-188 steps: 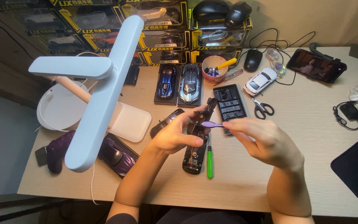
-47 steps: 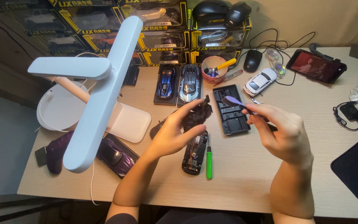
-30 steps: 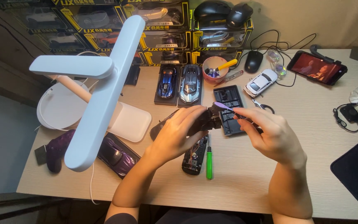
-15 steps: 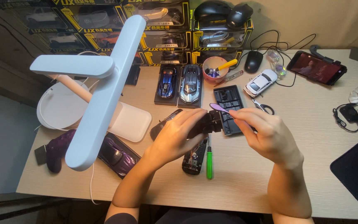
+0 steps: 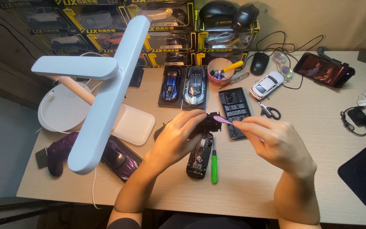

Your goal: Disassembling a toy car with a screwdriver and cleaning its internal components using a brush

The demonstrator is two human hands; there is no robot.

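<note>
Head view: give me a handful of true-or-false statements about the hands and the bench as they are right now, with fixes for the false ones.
1. The left hand holds a small black car part. True.
2. The right hand pinches a purple tool whose tip meets that part. True.
3. The green screwdriver is in the right hand. False: it lies on the desk beside the open car chassis.
4. The scissors lie left of the white lamp. False: they lie right of it, near the white toy car.

purple tool [image 5: 222,120], black car part [image 5: 209,123], green screwdriver [image 5: 214,166]
</note>
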